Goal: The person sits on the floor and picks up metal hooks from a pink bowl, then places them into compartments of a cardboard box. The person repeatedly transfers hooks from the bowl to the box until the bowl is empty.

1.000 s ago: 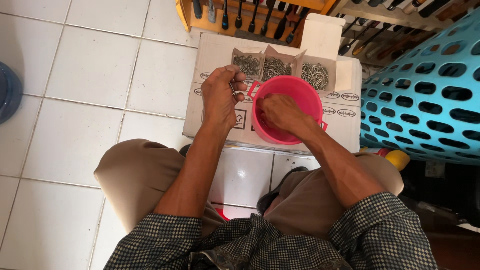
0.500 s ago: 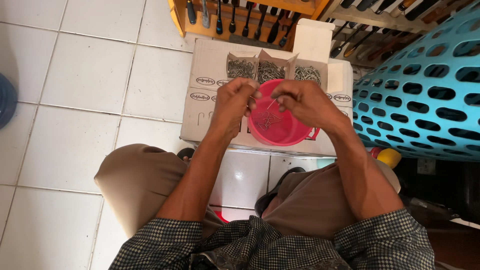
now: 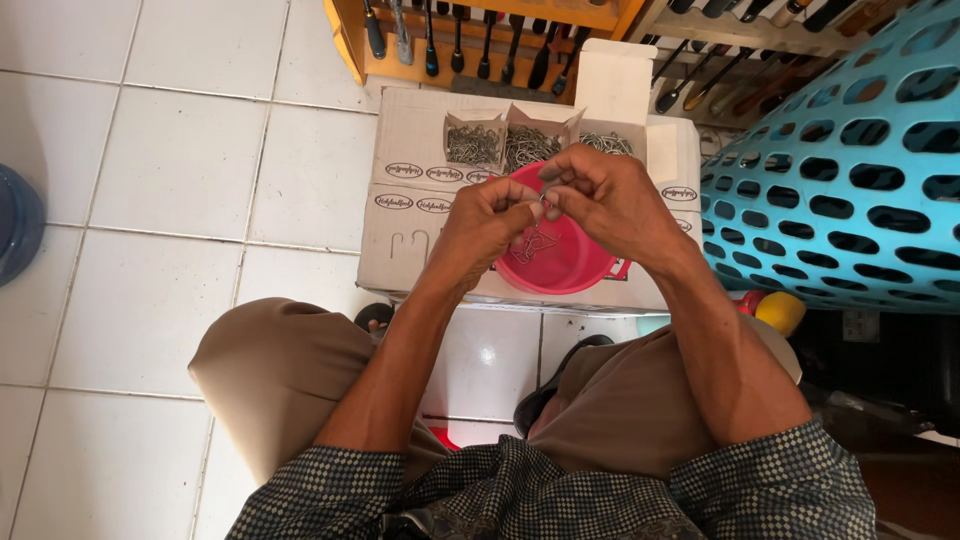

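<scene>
Over the pink bowl [image 3: 560,262] at the near edge of the cardboard box [image 3: 410,190], our left hand [image 3: 487,222] and right hand [image 3: 600,195] pinch 1 small wire hook [image 3: 541,208] together, few pieces lying in the bowl, 3 packets [image 3: 525,148] at the far edge still full.

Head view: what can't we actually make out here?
- Small wire piece pinched between left hand and right hand: too small to tell its shape, fingertips cover it.
- Pink bowl: both hands hide much of its inside; contents are thin wire bits, uncountable.
- Small open boxes on the cardboard carton: grey metal pieces, too fine to identify.
- Blue basket: cut off by right edge.
- Tool rack: tops cut by upper edge.
</scene>
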